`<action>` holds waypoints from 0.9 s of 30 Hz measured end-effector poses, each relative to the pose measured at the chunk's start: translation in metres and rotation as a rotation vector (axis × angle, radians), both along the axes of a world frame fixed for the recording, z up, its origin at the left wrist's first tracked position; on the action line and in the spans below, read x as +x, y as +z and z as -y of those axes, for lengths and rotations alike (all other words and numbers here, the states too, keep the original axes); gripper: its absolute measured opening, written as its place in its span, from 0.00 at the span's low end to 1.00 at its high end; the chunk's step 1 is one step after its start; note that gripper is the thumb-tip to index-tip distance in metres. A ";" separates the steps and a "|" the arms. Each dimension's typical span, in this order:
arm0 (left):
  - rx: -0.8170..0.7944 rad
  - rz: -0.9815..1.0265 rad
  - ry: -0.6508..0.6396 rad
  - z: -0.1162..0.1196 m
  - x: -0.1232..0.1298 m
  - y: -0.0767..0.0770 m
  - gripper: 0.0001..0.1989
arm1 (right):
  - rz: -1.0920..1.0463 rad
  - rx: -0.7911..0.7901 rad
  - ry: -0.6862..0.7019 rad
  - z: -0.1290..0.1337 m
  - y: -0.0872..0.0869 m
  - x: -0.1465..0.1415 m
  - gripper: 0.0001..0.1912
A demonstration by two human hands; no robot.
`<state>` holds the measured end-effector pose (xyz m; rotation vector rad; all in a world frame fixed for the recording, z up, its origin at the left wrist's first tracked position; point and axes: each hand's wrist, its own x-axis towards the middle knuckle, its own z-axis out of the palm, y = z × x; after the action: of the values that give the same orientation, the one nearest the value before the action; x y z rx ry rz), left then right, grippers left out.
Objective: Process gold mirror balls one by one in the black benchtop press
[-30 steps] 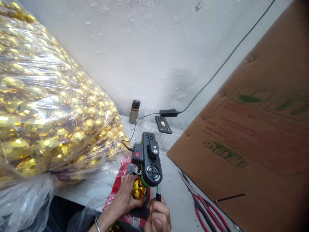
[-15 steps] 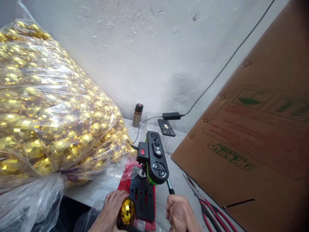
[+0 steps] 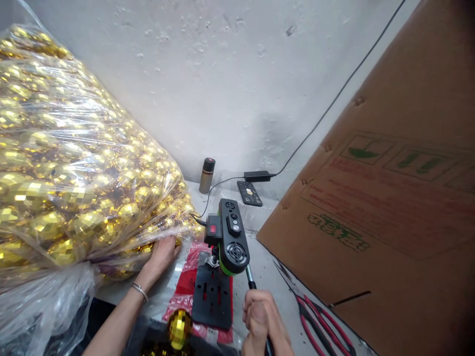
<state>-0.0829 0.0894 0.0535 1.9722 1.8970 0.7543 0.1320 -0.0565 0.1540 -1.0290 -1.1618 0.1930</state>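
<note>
My left hand (image 3: 163, 254) is at the lower edge of the clear plastic bag (image 3: 76, 291), over gold faceted balls; its fingertips are mostly hidden. My right hand (image 3: 263, 316) is closed around the black handle of a metal rod (image 3: 249, 273), whose far end passes close to a black device (image 3: 234, 232) with round vents. A red switch (image 3: 213, 229) sits on the device's side. Below the device lies a slotted black plate (image 3: 212, 299) on red plastic packaging (image 3: 181, 287). One gold faceted ball (image 3: 179, 329) rests near the bottom edge, beside dark material.
Large shears (image 3: 315, 316) with red and black handles lie at the right, beside a tall cardboard box (image 3: 356, 198). Toward the wall stand a bottle (image 3: 207, 176), a black power adapter (image 3: 257, 176) with its cable, and a dark phone-shaped item (image 3: 249, 193).
My left hand has let go of the gold ball near the bottom and moved up and left to the bag. My right hand still grips the rod. The view has shifted slightly.
</note>
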 end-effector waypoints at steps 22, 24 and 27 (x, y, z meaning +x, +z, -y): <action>-0.341 1.065 0.051 0.084 0.077 -0.023 0.43 | 0.224 0.068 0.106 -0.012 0.033 0.020 0.16; -0.419 1.221 0.050 0.089 0.076 -0.018 0.42 | 0.231 0.079 0.107 -0.012 0.034 0.021 0.15; -0.491 1.408 0.027 0.094 0.072 -0.013 0.33 | 0.227 0.083 0.118 -0.012 0.033 0.021 0.15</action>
<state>-0.0113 -0.0050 0.0401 0.6606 1.0217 1.0922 0.1528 -0.0444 0.1873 -0.9267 -1.4265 0.1215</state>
